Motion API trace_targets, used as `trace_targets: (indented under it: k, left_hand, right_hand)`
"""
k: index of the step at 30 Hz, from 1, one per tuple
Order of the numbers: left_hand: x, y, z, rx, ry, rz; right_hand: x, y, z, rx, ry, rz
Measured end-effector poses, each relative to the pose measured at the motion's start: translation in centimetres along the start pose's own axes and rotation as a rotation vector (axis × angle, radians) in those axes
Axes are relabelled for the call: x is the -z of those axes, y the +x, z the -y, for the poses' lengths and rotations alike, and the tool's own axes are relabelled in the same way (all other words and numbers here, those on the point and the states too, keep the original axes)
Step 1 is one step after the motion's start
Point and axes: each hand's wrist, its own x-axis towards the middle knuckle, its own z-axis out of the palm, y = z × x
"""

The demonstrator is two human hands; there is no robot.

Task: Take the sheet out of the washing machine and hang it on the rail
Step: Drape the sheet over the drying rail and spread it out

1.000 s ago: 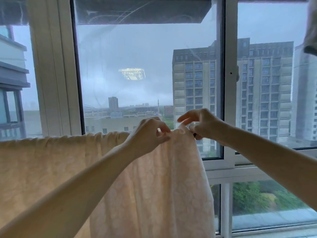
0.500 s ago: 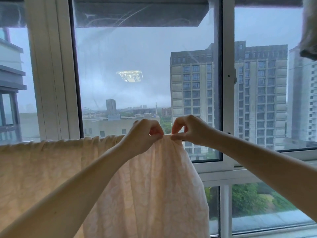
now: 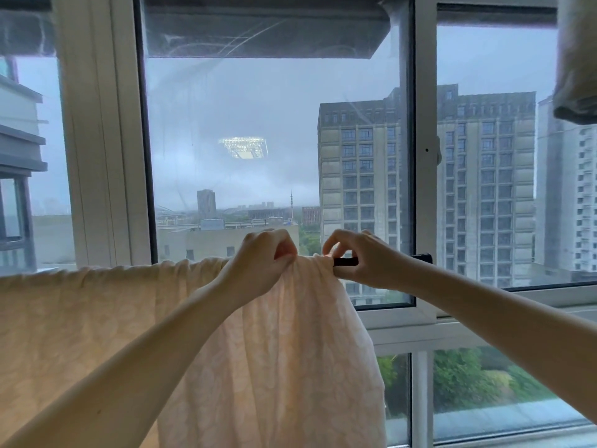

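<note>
A pale peach patterned sheet point(image 3: 97, 318) hangs over a dark rail point(image 3: 347, 261) in front of the window, draped from the left edge to the middle. Its right end is bunched into folds. My left hand point(image 3: 258, 263) grips the top of those folds on the rail. My right hand point(image 3: 358, 257) pinches the sheet's right edge at the rail, fingers curled around it. A short stretch of bare black rail shows under my right hand and again at its end near the window frame.
A large window point(image 3: 274, 140) with white frames point(image 3: 424, 189) stands close behind the rail, tower blocks beyond it. Another piece of cloth point(image 3: 578, 59) hangs at the top right corner.
Both hands have dropped slightly with the sheet's top edge, and the right hand's fingers have closed on the sheet's edge. A bit of black rail now shows beside it.
</note>
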Motion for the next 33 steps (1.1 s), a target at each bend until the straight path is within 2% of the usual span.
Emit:
trace_targets:
  k: [7, 14, 18, 22, 25, 30, 31, 33]
  left_hand:
    - [0.5, -0.4, -0.5, 0.045, -0.043, -0.015]
    - [1.8, 0.0, -0.5, 0.050, 0.014, -0.137]
    - [2.6, 0.9, -0.9, 0.008, 0.063, -0.189]
    - [2.5, 0.9, -0.6, -0.031, 0.104, -0.168]
    - [2.8, 0.7, 0.8, -0.005, 0.140, -0.154]
    - [2.5, 0.6, 2.2, 0.046, 0.223, -0.081]
    - [2.2, 0.6, 2.2, 0.054, 0.235, -0.050]
    - [1.8, 0.7, 1.9, 0.068, 0.257, -0.005]
  right_hand:
    - [-1.4, 0.4, 1.2, 0.017, 0.007, -0.286]
    - [0.6, 1.6, 1.6, 0.077, -0.057, -0.387]
    - [2.2, 2.2, 2.1, 0.132, -0.107, -0.384]
    - [3.8, 1.8, 1.7, 0.175, -0.267, -0.290]
    - [5.6, 1.5, 0.6, 0.118, -0.368, -0.241]
    - [8.5, 2.0, -0.8, 0.007, -0.262, -0.404]
    - [8.3, 1.8, -0.8, 0.002, -0.264, -0.354]
    - [6.7, 1.1, -0.5, -0.010, -0.281, -0.147]
